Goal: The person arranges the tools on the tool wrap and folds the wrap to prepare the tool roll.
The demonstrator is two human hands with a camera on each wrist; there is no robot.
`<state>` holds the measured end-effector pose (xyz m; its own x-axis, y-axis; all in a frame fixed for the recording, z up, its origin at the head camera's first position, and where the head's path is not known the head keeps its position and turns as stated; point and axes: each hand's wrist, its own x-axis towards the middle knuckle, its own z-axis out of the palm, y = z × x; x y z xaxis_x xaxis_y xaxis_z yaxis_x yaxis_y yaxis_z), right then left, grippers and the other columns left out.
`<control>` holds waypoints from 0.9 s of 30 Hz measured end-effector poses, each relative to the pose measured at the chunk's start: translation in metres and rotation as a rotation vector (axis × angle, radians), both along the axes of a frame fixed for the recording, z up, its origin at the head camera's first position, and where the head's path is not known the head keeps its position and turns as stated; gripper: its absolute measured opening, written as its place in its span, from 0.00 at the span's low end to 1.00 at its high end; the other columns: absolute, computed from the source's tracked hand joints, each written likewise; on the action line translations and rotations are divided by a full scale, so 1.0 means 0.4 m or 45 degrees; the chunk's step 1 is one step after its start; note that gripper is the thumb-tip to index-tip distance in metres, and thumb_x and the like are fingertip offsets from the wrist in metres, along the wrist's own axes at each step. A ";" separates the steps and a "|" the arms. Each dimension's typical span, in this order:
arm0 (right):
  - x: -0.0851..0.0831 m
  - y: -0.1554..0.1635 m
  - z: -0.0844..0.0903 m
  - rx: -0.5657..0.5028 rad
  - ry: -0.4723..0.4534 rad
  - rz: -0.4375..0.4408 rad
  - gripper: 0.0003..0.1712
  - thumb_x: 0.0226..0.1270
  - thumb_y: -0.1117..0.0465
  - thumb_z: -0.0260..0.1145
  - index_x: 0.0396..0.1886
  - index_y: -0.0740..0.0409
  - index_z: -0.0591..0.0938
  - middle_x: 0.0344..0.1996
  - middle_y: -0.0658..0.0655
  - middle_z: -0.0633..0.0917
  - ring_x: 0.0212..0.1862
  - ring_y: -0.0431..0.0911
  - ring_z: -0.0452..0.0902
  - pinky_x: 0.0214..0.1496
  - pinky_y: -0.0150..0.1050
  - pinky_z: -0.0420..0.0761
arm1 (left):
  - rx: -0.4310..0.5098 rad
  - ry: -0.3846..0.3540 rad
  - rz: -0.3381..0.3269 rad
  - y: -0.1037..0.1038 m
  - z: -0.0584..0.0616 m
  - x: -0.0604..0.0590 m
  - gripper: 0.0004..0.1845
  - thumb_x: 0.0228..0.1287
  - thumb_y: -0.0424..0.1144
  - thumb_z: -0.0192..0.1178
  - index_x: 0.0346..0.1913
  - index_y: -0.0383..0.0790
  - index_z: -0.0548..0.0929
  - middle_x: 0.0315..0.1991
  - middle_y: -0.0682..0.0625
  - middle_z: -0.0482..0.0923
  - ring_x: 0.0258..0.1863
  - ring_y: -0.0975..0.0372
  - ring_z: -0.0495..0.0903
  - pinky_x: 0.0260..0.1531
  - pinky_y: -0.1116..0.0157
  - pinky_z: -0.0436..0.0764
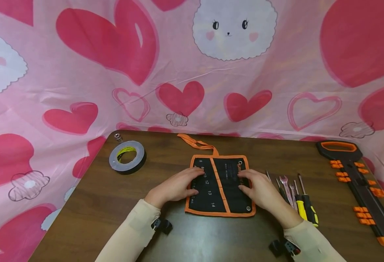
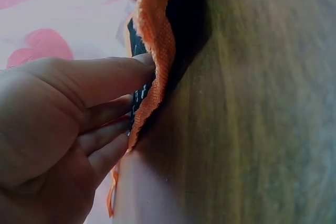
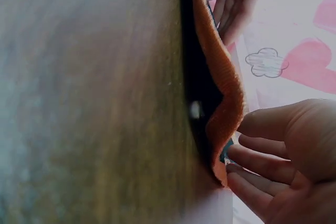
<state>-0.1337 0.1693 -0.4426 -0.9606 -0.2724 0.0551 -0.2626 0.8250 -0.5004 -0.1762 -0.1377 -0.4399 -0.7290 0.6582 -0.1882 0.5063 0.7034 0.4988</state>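
A black tool pouch (image 1: 218, 185) with orange trim and white printed numbers lies on the table in front of me. My left hand (image 1: 175, 185) rests on its left part, thumb and fingers spread and fairly straight. On the opposite side, my right hand (image 1: 264, 189) touches the pouch near its right border, fingers extended. In the left wrist view, the thumb of the left hand (image 2: 68, 114) presses by the wavy orange edge (image 2: 160, 51). The right wrist view has fingertips of the right hand (image 3: 283, 156) right at the raised orange edge (image 3: 226, 87).
Wrenches (image 1: 286, 187) and screwdrivers (image 1: 306, 205) lie right of the pouch. Farther right is a black rack (image 1: 363, 193) with orange clips. A tape roll (image 1: 114, 165) and a small metal socket (image 1: 118, 137) sit back left. An orange strap (image 1: 192, 141) trails behind the pouch.
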 end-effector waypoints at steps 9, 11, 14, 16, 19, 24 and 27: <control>0.001 0.006 -0.005 0.049 -0.094 0.024 0.22 0.69 0.62 0.77 0.60 0.66 0.87 0.64 0.68 0.85 0.68 0.67 0.80 0.71 0.68 0.77 | -0.016 -0.003 0.000 0.003 -0.003 -0.002 0.36 0.75 0.42 0.70 0.81 0.40 0.70 0.82 0.44 0.67 0.83 0.51 0.66 0.82 0.49 0.67; 0.001 0.006 -0.006 0.050 -0.092 0.032 0.22 0.68 0.62 0.78 0.59 0.66 0.88 0.64 0.68 0.85 0.68 0.67 0.80 0.71 0.68 0.77 | -0.022 -0.003 0.000 0.003 -0.004 -0.001 0.36 0.75 0.42 0.70 0.81 0.41 0.70 0.82 0.45 0.67 0.83 0.51 0.66 0.82 0.49 0.67; 0.003 0.006 -0.009 0.046 -0.080 0.045 0.22 0.67 0.62 0.79 0.58 0.66 0.88 0.63 0.67 0.86 0.67 0.66 0.81 0.70 0.68 0.78 | -0.035 -0.009 0.003 0.001 -0.005 0.003 0.36 0.75 0.42 0.70 0.81 0.42 0.70 0.82 0.45 0.67 0.83 0.52 0.66 0.82 0.49 0.67; 0.004 0.005 -0.009 0.044 -0.074 0.050 0.22 0.67 0.62 0.79 0.58 0.65 0.88 0.62 0.67 0.87 0.67 0.66 0.81 0.70 0.68 0.78 | -0.040 -0.013 0.007 -0.001 -0.006 0.005 0.37 0.75 0.43 0.70 0.82 0.43 0.69 0.83 0.46 0.67 0.83 0.52 0.65 0.82 0.49 0.67; 0.003 0.005 -0.008 0.041 -0.076 0.041 0.22 0.67 0.61 0.79 0.59 0.65 0.88 0.62 0.67 0.87 0.66 0.66 0.81 0.70 0.68 0.78 | -0.030 -0.019 0.007 -0.003 -0.006 0.006 0.37 0.75 0.43 0.70 0.82 0.42 0.68 0.83 0.45 0.66 0.83 0.52 0.65 0.82 0.49 0.67; -0.004 0.007 -0.005 0.045 -0.077 0.023 0.23 0.67 0.61 0.80 0.59 0.65 0.88 0.62 0.67 0.87 0.66 0.66 0.81 0.70 0.68 0.78 | -0.005 -0.014 -0.004 -0.001 0.000 -0.001 0.37 0.75 0.42 0.70 0.82 0.40 0.68 0.83 0.44 0.66 0.83 0.51 0.65 0.82 0.49 0.68; -0.006 0.006 -0.003 0.043 -0.069 0.031 0.22 0.67 0.61 0.80 0.58 0.65 0.88 0.62 0.67 0.87 0.66 0.66 0.82 0.69 0.68 0.78 | 0.000 -0.013 -0.003 -0.002 0.004 -0.001 0.37 0.75 0.41 0.70 0.82 0.40 0.68 0.83 0.44 0.66 0.83 0.51 0.65 0.82 0.49 0.67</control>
<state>-0.1361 0.1716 -0.4439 -0.9551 -0.2963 -0.0062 -0.2560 0.8356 -0.4861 -0.1768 -0.1386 -0.4384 -0.7256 0.6597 -0.1957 0.5026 0.7024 0.5041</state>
